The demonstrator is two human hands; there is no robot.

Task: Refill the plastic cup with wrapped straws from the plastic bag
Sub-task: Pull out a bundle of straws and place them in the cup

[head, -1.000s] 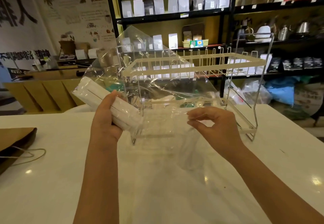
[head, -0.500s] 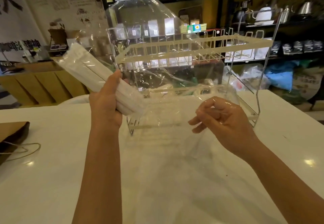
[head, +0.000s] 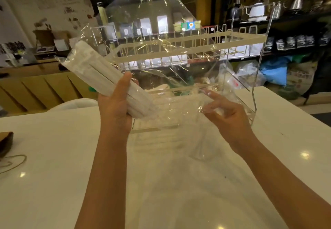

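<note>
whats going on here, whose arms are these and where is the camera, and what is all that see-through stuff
No machine here: a person works with bare hands, and the one camera sits on their head, looking forward and down, so the arms reach in from below. The left hand has its grip closed around a bundle of wrapped straws inside a clear plastic bag. The right hand pinches the bag's loose open end. Behind the bag, on the white counter, stands a clear acrylic rack. A brown paper bag lies at the left edge. Shelves with pouches and kettles fill the background. I cannot make out the cup for certain.
</note>
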